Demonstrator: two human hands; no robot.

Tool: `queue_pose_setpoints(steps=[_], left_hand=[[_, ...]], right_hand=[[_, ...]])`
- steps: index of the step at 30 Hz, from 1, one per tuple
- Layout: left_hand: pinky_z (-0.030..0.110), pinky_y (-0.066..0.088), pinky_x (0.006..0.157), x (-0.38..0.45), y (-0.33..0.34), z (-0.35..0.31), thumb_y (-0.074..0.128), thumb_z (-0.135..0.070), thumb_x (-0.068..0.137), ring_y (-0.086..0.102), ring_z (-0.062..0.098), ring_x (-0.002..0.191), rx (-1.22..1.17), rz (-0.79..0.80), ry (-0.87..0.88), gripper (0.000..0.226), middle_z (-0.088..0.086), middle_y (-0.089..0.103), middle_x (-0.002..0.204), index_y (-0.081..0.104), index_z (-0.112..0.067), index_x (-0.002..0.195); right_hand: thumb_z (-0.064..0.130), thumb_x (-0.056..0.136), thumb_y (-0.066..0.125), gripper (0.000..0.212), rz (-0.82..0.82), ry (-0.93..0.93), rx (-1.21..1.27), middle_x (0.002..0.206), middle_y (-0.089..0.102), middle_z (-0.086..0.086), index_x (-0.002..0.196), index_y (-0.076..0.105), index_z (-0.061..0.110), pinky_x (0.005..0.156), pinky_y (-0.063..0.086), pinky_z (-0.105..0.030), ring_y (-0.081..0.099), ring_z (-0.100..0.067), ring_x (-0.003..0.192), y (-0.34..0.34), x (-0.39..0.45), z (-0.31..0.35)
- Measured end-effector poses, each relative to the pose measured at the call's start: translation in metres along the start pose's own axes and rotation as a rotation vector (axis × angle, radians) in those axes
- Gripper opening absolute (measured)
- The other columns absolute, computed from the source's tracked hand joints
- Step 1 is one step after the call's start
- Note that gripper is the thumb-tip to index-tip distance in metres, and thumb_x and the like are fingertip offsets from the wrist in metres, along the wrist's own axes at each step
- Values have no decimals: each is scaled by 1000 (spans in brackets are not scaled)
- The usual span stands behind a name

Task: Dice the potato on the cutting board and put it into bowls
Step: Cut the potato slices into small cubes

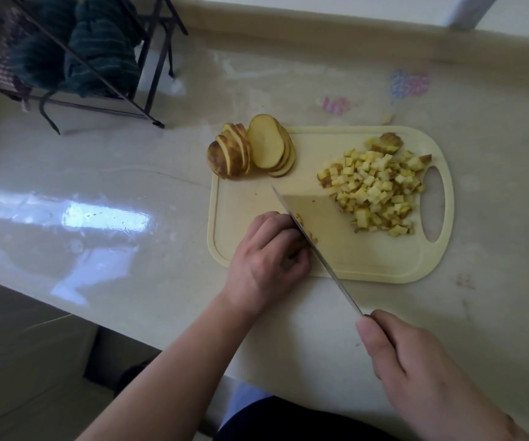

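A cream cutting board (371, 259) lies on the counter. Sliced potato rounds (266, 148) lean in two fans at its far left corner. A heap of diced potato (374, 189) covers the right side near the handle hole. My left hand (266, 259) curls over potato strips (307, 232) at the board's near left, mostly hiding them. My right hand (416, 370) grips the handle of a knife (307, 240), whose blade runs diagonally against my left knuckles, cutting into the strips.
A dark wire rack (104, 68) with green cloths stands at the back left of the pale counter (97, 173). One stray potato bit (386, 118) lies beyond the board. The counter's front edge runs diagonally at lower left. No bowl is in view.
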State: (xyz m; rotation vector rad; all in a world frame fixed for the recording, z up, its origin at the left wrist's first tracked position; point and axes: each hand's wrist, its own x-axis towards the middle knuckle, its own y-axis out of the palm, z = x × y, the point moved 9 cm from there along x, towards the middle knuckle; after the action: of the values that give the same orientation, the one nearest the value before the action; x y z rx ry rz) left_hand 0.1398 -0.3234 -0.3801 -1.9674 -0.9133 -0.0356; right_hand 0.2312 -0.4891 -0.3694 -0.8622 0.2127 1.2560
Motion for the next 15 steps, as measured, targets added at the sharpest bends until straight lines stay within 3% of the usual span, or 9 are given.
queue_pose_setpoints(steps=[2, 4, 11, 15], left_hand=[[35, 56, 91, 1, 0, 0, 81, 1, 76, 66, 33, 98, 1, 9, 8, 18, 18, 70, 103, 75, 6, 92], [34, 55, 92, 0, 0, 0, 80, 0, 78, 65, 32, 98, 3, 10, 22, 15, 18, 70, 103, 74, 6, 92], [24, 48, 92, -2, -4, -2, 77, -8, 85, 61, 28, 95, 16, -12, 25, 12, 19, 66, 96, 73, 3, 89], [31, 51, 93, -9, -12, 0, 80, -11, 85, 60, 30, 99, 25, -21, 19, 16, 20, 66, 98, 74, 4, 88]], right_hand=[[75, 84, 19, 61, -14, -20, 1, 58, 56, 3, 65, 44, 23, 53, 38, -30, 48, -12, 48, 0, 10, 6], [71, 88, 21, 59, -54, -58, -5, 61, 59, 4, 61, 44, 23, 53, 40, -31, 52, -13, 51, -5, 18, 13], [77, 83, 26, 59, -45, -59, 71, 49, 40, 2, 73, 47, 22, 48, 30, -29, 35, -10, 45, -17, 17, -2], [78, 81, 28, 63, 12, -70, 92, 48, 36, 2, 74, 44, 17, 46, 28, -28, 31, -8, 43, -10, 10, 3]])
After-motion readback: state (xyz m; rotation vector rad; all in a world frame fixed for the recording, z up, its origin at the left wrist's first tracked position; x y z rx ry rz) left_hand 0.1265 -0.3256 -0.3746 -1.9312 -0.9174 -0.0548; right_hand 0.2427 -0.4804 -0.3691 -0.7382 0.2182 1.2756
